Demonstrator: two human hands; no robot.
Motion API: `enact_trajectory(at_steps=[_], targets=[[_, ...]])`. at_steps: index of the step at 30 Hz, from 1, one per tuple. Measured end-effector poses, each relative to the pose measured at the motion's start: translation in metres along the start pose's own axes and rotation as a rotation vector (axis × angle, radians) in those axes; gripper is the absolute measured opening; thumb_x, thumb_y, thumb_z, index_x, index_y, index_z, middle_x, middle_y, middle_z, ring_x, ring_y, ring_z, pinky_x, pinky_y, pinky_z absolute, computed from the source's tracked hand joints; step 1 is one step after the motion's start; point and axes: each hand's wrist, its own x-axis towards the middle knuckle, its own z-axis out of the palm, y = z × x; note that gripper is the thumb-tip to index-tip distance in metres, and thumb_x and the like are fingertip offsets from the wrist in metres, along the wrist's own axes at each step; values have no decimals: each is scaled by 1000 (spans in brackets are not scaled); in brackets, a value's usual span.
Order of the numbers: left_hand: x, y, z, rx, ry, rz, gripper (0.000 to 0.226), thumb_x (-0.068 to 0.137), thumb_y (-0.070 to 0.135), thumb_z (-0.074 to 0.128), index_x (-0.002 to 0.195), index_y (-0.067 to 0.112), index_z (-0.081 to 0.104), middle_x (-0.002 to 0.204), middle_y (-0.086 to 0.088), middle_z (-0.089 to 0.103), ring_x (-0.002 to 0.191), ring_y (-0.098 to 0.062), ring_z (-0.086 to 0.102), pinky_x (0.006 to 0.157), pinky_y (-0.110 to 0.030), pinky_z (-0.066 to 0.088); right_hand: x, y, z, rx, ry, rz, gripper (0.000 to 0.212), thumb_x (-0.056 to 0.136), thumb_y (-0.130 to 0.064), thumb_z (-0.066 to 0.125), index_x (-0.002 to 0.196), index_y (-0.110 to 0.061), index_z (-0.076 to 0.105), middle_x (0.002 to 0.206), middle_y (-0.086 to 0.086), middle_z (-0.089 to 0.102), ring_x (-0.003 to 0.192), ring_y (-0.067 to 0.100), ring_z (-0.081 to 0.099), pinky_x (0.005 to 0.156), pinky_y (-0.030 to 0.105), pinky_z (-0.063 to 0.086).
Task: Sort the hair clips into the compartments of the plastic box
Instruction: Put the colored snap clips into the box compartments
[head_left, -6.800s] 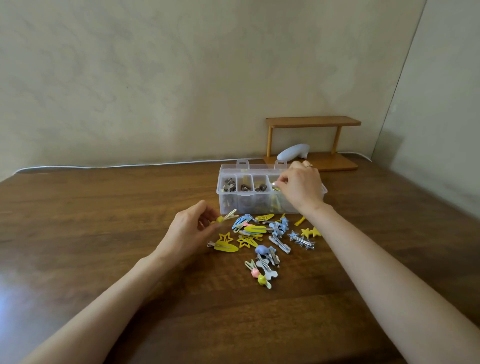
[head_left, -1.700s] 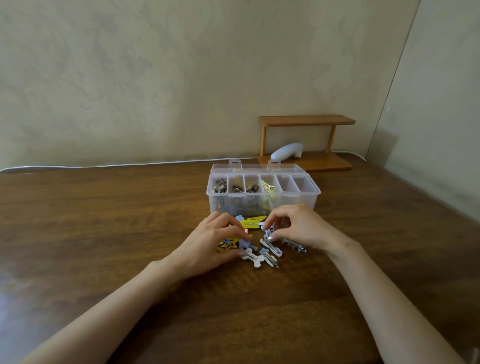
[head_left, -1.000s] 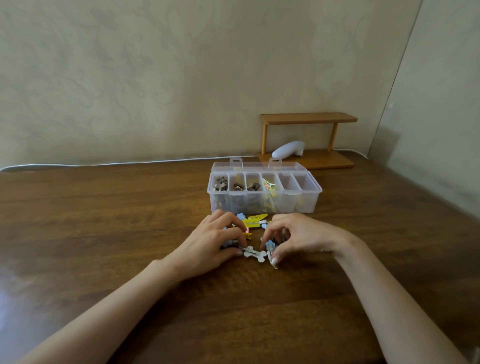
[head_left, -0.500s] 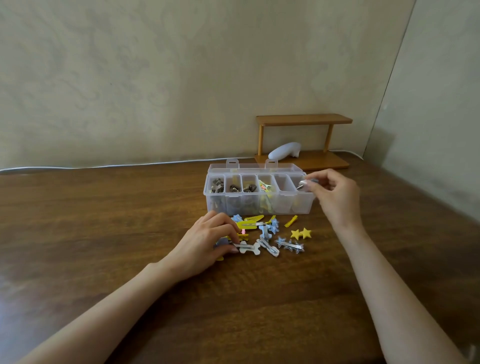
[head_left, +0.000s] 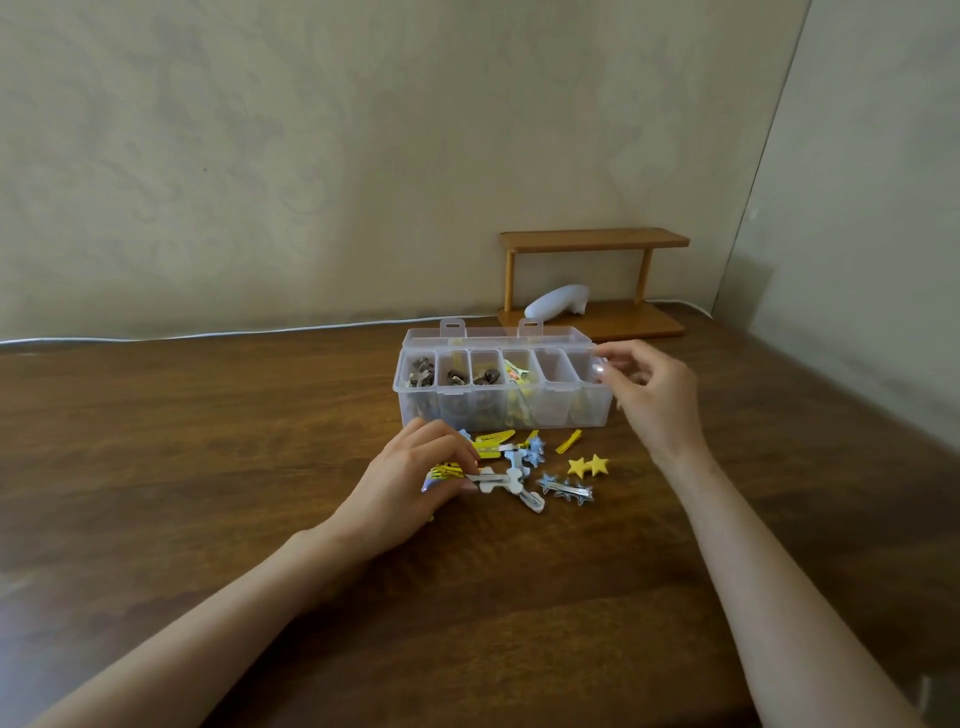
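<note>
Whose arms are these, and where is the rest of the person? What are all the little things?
The camera sits on a person's head and looks down, so you see only their two arms, as if they were your own. There is just this one view. On the brown table stands a clear box with little compartments, and some hold clips. More lie in front of it, like the yellow stars and the blue stars. The left hand pinches a white bone clip. The right hand reaches over the box's right end; whether it holds anything is too small to tell. At the back stands a small wooden shelf.
</note>
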Motion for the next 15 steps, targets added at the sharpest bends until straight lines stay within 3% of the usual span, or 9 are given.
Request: enact_trajectory(at_steps=[3,5,7,10,15], targets=[[8,4,4,-11,61,-21,15,82,24,66,87,34,56,99,14,60,96,-7,50,77,-16,43,-7,-14,2,122,-366,42,11,87,-14,63,96,-13,69,82,0,68,65,-5,60,53,9,43],[14,7,6,-10,90,-27,16,82,23,66,86,33,55,97,11,61,93,-8,51,75,-19,44,-9,-16,5,73,-593,73,14,85,-21,66,95,-13,70,82,0,69,67,-4,60,53,8,41],[21,11,8,-4,101,-23,12,82,21,67,87,28,57,96,9,62,92,-9,51,74,-21,45,-10,-15,8,36,-711,105,16,81,-24,70,94,-14,71,85,0,70,73,1,62,56,10,44],[35,17,11,-6,124,-29,9,82,19,67,89,19,62,92,10,59,92,-10,51,74,-23,45,-9,-12,8,70,-712,131,11,79,-18,73,88,-14,71,78,-3,70,68,1,63,57,12,46],[63,28,18,-19,187,-43,9,83,20,66,92,19,61,89,13,55,86,-6,49,70,-24,46,-5,-8,-1,144,-490,170,7,80,-10,72,86,-13,72,72,0,71,62,6,66,53,17,50]])
